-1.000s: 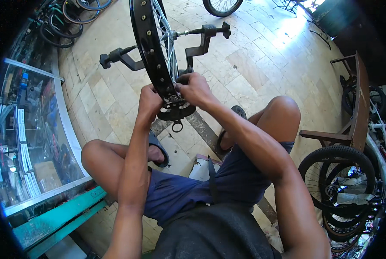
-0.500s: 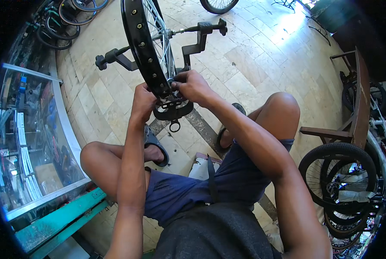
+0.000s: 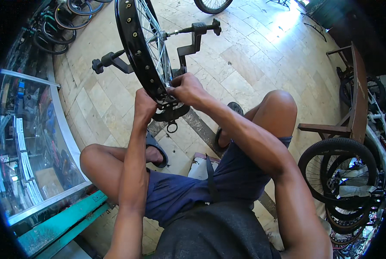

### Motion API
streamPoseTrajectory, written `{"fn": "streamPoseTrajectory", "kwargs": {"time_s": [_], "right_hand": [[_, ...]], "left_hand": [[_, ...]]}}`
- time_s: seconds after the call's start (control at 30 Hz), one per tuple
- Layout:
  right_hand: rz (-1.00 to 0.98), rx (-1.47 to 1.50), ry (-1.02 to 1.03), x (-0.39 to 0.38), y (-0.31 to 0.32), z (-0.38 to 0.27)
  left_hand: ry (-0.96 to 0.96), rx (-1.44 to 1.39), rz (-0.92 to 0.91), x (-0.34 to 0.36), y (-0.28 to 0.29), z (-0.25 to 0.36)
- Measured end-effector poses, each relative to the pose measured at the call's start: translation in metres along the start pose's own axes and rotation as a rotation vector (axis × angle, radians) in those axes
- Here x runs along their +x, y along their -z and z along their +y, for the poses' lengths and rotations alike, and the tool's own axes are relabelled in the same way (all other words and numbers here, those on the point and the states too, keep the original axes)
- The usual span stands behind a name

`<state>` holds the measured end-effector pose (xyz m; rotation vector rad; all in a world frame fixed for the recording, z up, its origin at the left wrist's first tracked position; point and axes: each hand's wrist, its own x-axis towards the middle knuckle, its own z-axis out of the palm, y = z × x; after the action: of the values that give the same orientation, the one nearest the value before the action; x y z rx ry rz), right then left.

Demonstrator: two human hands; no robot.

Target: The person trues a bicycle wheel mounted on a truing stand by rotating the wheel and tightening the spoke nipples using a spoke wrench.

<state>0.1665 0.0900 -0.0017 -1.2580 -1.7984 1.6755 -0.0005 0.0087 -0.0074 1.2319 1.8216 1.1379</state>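
Nearest the camera, the seated person's two bare forearms rose from dark blue shorts toward the work. The left hand (image 3: 144, 104) was closed around the lower edge of the black metal bicycle rim with silver wire spokes (image 3: 137, 47), and the right hand (image 3: 188, 90) was pinched shut at the same lower edge, fingertips against the spokes where they met the rim; whether it held a small tool could not be determined. The rim stood upright on edge, seen almost edge-on, its plane running away from the person and its axle lying crosswise, left to right. It sat in a black steel truing stand with two angular arms (image 3: 193, 41), resting on the beige stone-tiled floor (image 3: 253, 69). Beyond, to the left, stood a curved glass display case (image 3: 33, 142); to the right, stacked black rubber tyres (image 3: 340, 172).
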Motion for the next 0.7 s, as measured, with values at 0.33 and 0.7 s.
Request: {"fn": "streamPoseTrajectory", "kwargs": {"time_s": [0.33, 0.7], "right_hand": [[0.080, -0.188, 0.111, -0.004, -0.001, -0.021], [0.112, -0.155, 0.063, -0.005, 0.001, -0.031]], "left_hand": [[0.136, -0.237, -0.078, 0.002, 0.004, 0.003], [0.128, -0.414, -0.063, 0.003, 0.014, 0.014]]}}
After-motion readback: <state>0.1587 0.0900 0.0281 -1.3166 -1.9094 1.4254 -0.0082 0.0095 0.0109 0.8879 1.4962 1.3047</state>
